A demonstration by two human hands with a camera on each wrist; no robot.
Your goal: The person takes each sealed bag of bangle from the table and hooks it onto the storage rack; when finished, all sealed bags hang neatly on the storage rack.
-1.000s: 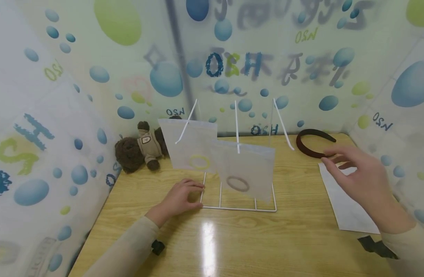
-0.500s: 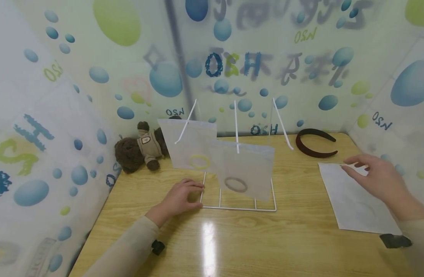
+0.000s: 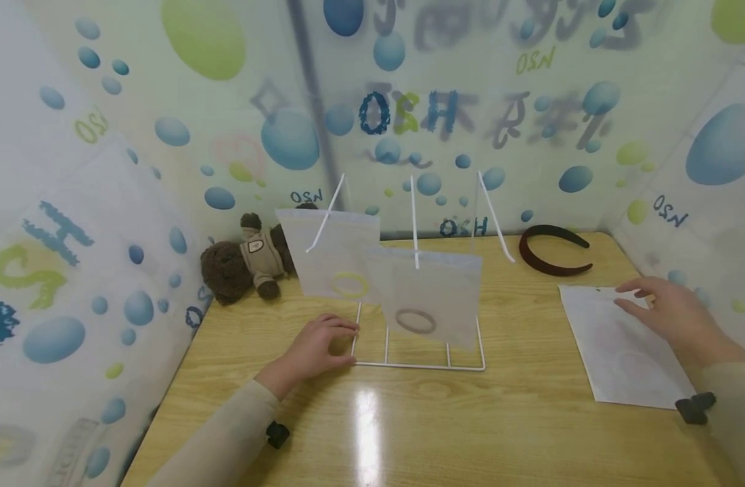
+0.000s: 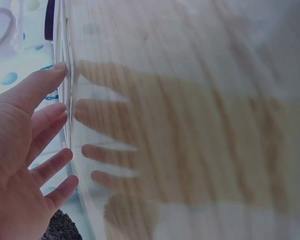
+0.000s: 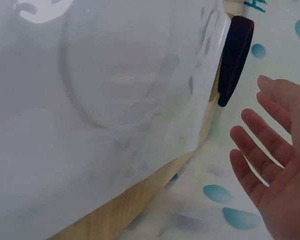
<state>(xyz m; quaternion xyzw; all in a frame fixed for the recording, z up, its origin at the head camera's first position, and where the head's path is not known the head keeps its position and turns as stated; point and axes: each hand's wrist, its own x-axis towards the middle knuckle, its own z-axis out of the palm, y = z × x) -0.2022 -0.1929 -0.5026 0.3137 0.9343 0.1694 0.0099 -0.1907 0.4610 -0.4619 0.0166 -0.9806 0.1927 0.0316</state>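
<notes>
In the head view, my left hand (image 3: 314, 346) rests at the left front corner of a white wire rack (image 3: 419, 366), its fingertips touching the base rods. Two frosted bags hang from the rack's hooks: one bag (image 3: 308, 270) shows a yellow ring (image 3: 350, 285), the other bag (image 3: 436, 277) a grey-brown ring (image 3: 415, 321). The third hook (image 3: 496, 220) bears nothing. At the right, my right hand (image 3: 673, 314) hovers over the top edge of a flat white bag (image 3: 622, 352), fingers loosely bent, holding nothing. The right wrist view shows a faint curved outline (image 5: 72, 95) through that bag.
Behind the flat bag lies a dark brown headband (image 3: 545, 264). A brown teddy bear (image 3: 265, 260) in a beige top lies at the back left, partly hidden by a hanging bag. Patterned walls (image 3: 500, 101) enclose the wooden table (image 3: 275, 446).
My right hand has drawn back from beside the headband to the flat bag's top right, uncovering more of the bag. My left hand has stayed at the rack's corner.
</notes>
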